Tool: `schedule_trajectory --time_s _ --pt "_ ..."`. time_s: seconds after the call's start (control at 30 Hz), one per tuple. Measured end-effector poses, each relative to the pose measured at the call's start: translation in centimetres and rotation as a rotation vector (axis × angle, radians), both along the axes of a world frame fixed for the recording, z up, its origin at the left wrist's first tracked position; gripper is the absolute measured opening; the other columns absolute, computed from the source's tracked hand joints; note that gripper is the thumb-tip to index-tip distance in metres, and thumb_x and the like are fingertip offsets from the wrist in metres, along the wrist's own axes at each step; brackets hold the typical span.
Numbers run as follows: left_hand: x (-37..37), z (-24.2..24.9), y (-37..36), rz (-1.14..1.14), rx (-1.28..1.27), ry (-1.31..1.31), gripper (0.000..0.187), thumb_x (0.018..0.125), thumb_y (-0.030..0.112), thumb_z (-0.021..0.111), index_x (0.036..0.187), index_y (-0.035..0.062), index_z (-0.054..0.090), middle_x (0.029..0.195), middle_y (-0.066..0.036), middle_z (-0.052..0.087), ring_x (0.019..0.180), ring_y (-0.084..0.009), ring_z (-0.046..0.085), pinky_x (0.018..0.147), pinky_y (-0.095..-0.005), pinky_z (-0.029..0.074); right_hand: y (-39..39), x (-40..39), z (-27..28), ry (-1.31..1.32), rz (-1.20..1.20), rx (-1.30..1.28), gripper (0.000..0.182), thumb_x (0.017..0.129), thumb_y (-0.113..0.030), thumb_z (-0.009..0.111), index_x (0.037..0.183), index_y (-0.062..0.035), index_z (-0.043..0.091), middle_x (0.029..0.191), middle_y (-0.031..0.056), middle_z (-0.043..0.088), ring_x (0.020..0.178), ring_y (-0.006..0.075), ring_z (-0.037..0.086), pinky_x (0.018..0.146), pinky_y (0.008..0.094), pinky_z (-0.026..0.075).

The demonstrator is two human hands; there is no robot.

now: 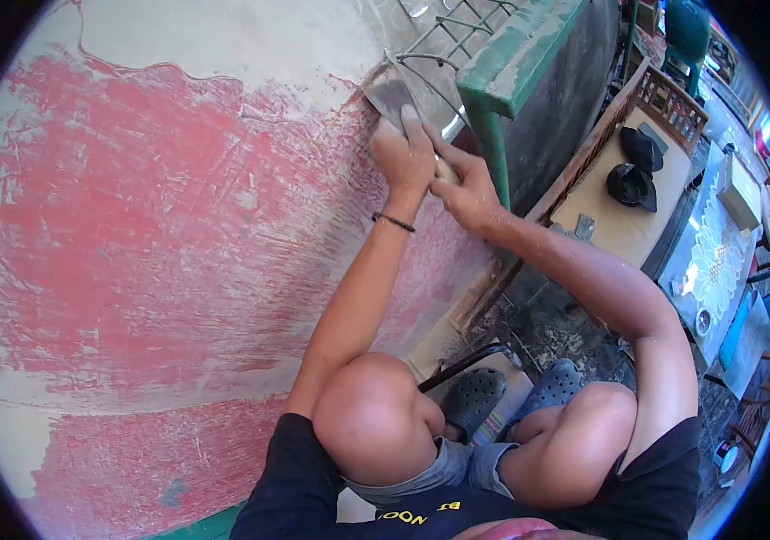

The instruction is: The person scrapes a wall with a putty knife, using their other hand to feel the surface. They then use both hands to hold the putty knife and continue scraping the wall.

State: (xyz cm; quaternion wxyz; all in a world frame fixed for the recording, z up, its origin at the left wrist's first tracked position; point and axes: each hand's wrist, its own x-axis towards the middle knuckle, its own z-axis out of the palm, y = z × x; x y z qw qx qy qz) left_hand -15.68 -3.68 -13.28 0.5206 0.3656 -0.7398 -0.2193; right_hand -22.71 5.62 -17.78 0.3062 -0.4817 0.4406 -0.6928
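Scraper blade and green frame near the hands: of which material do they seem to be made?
The scraper blade looks like steel: thin, flat, grey, with a dull sheen. The green frame has worn paint, with pale patches showing; its body may be metal or wood.

Layout as I view it remotely: the wall [160, 234] occupies the left side and continues ahead, with the grille [439, 63] at its far edge. The frame [524, 58] stands just right of the grille. Farther right lies the settee [601, 202], bearing two caps [632, 186], one just beyond the other. Right of the settee is the tabletop [684, 238], with a doily [716, 265] and, farther ahead, a box [738, 196] on it. Two clogs [558, 385] sit low, between the knees.
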Motion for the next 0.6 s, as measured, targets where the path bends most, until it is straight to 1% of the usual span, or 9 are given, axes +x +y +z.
schedule_trajectory --time_s 0.07,0.1,0.17,0.2,0.3,0.37,0.4,0.53,0.6 --pt "-0.4 0.4 0.1 -0.002 0.005 0.029 0.041 0.102 0.028 0.057 0.084 -0.0080 0.064 0.073 -0.024 0.068 0.068 -0.0392 0.068 0.065 -0.0493 0.049 0.1 -0.4 0.5 -0.011 0.011 -0.005 0.070 0.085 -0.008 0.064 0.152 0.0019 0.048 0.150 0.0220 0.057 0.137 0.0163 0.049 0.114 0.0296 0.037" --pt "-0.7 0.5 0.1 -0.008 0.002 0.042 0.042 0.103 0.028 0.056 0.082 -0.0080 0.064 0.071 -0.025 0.067 0.067 -0.0416 0.068 0.064 -0.0504 0.048 0.2 -0.5 0.3 0.005 0.010 0.006 0.072 0.084 -0.005 0.062 0.154 0.0005 0.046 0.148 0.0177 0.058 0.134 0.0145 0.049 0.112 0.0287 0.037" --pt "-0.7 -0.2 0.3 -0.057 -0.019 0.093 0.042 0.103 0.029 0.055 0.084 -0.0080 0.064 0.070 -0.024 0.067 0.067 -0.0402 0.068 0.064 -0.0500 0.048 0.7 -0.4 0.0 0.031 0.010 0.019 0.077 0.083 0.000 0.060 0.158 -0.0024 0.042 0.145 0.0090 0.058 0.127 0.0108 0.049 0.108 0.0267 0.039" --pt "-0.2 -0.7 0.8 -0.059 -0.032 0.103 0.042 0.104 0.028 0.055 0.084 -0.0079 0.064 0.070 -0.024 0.067 0.067 -0.0399 0.069 0.064 -0.0499 0.049 0.8 -0.2 -0.8 0.130 -0.047 -0.021 0.076 0.083 -0.001 0.060 0.158 -0.0015 0.042 0.149 0.0128 0.057 0.134 0.0142 0.048 0.113 0.0297 0.037" --pt "1.6 -3.1 2.2 -0.030 -0.009 0.069 0.040 0.104 0.027 0.054 0.086 -0.0069 0.065 0.071 -0.023 0.067 0.068 -0.0383 0.070 0.065 -0.0493 0.050 3.1 1.8 -2.2 0.159 -0.086 0.028 0.065 0.089 -0.010 0.065 0.151 -0.0001 0.049 0.146 0.0260 0.058 0.141 0.0326 0.053 0.116 0.0379 0.040" --pt "2.4 -3.5 3.0 -0.042 0.108 0.090 0.039 0.103 0.027 0.055 0.086 -0.0064 0.064 0.071 -0.023 0.068 0.069 -0.0377 0.070 0.066 -0.0493 0.050 3.1 2.1 -2.7 0.149 -0.084 0.007 0.065 0.089 -0.011 0.064 0.151 -0.0010 0.049 0.146 0.0265 0.058 0.141 0.0325 0.053 0.116 0.0372 0.040" --pt "2.3 -3.8 2.3 0.017 0.077 0.030 0.039 0.103 0.027 0.056 0.085 -0.0067 0.064 0.072 -0.023 0.068 0.070 -0.0375 0.071 0.067 -0.0496 0.050 2.4 2.2 -3.1 0.154 -0.101 -0.009 0.066 0.088 -0.011 0.065 0.151 -0.0013 0.049 0.146 0.0264 0.058 0.141 0.0323 0.054 0.116 0.0372 0.040" --pt "1.2 -1.7 1.3 -0.007 0.094 0.006 0.037 0.104 0.024 0.055 0.089 -0.0090 0.065 0.077 -0.019 0.071 0.070 -0.0293 0.068 0.069 -0.0450 0.050 1.7 0.9 -1.2 0.115 -0.065 0.030 0.069 0.084 -0.009 0.062 0.152 -0.0031 0.050 0.144 0.0276 0.059 0.139 0.0309 0.055 0.114 0.0369 0.042" --pt "1.1 -2.8 1.3 0.001 0.050 0.067 0.040 0.104 0.026 0.055 0.085 -0.0077 0.065 0.074 -0.021 0.070 0.069 -0.0345 0.069 0.066 -0.0472 0.050 2.0 0.5 -0.9 0.098 -0.031 0.062 0.072 0.081 -0.007 0.061 0.153 -0.0042 0.049 0.142 0.0288 0.060 0.140 0.0315 0.055 0.114 0.0369 0.042"
